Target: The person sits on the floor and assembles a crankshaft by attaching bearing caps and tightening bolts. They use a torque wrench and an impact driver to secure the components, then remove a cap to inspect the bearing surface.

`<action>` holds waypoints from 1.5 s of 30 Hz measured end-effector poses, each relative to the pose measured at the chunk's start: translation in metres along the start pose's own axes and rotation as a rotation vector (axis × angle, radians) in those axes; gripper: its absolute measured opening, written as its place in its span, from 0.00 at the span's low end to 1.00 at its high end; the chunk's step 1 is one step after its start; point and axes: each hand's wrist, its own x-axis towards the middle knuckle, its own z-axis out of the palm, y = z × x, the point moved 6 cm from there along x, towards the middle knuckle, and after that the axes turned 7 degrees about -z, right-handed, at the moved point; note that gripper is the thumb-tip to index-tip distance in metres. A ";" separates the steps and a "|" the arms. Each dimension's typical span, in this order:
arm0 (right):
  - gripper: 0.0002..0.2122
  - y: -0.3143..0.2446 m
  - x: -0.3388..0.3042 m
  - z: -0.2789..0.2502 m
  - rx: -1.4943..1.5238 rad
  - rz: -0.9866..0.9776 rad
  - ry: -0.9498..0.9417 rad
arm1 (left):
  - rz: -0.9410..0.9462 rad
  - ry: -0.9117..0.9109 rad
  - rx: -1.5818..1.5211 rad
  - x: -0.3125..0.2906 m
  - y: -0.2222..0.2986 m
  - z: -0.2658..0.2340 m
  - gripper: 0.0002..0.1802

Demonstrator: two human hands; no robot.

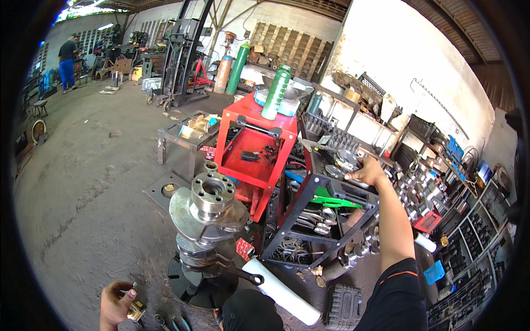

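My left hand (117,302) is low at the left, fingers curled around a small shiny metal piece (134,285) whose kind I cannot make out. A small yellow item (136,310) shows right beside that hand. My right arm stretches forward to a black tool cart (316,181). There my right hand (369,172) is over the cart's top, thumb apart from the fingers, beside round shiny metal parts (346,159); the fingertips are partly hidden. Between my arms a crankshaft (212,193) stands upright on its end, a connecting rod (251,275) sticking out near its base.
A red cart (259,128) bears a green bottle (276,92). On the floor lie a white roll (284,292), a black case (343,306) and pliers (180,323). A low metal table (190,140) stands behind the crankshaft. Another person (67,62) stands far left.
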 end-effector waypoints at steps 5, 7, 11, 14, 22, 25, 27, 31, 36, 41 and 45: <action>0.38 0.045 0.036 0.044 0.085 0.044 -0.138 | -0.031 0.082 0.064 0.005 -0.029 -0.012 0.21; 0.37 0.051 0.043 0.056 0.111 0.032 -0.155 | -0.071 0.073 0.037 0.004 -0.034 -0.013 0.20; 0.36 0.058 0.053 0.072 0.131 0.014 -0.224 | -0.101 0.120 0.076 0.005 -0.033 -0.013 0.20; 0.38 0.062 0.061 0.080 0.173 0.026 -0.284 | -0.136 0.123 0.085 0.008 -0.032 -0.011 0.20; 0.36 0.073 0.061 0.090 0.369 -0.031 -0.250 | -0.127 0.074 -0.057 0.026 -0.028 0.012 0.23; 0.35 0.082 0.053 0.095 0.451 -0.025 -0.151 | -0.141 0.043 -0.068 0.029 -0.021 0.023 0.24; 0.38 0.086 0.049 0.099 0.485 -0.053 -0.074 | -0.102 0.051 -0.036 0.028 -0.012 0.028 0.25; 0.36 0.093 0.047 0.102 0.450 -0.148 0.062 | -0.122 0.027 -0.026 0.024 0.000 0.040 0.25; 0.29 0.098 0.049 0.107 0.469 -0.160 0.097 | -0.139 -0.023 -0.009 0.019 0.011 0.054 0.25; 0.36 0.092 0.044 0.102 0.500 -0.193 0.108 | -0.109 -0.019 -0.003 0.019 0.012 0.059 0.24; 0.39 0.085 0.044 0.099 0.482 -0.184 0.105 | -0.108 -0.009 0.002 0.019 0.004 0.058 0.24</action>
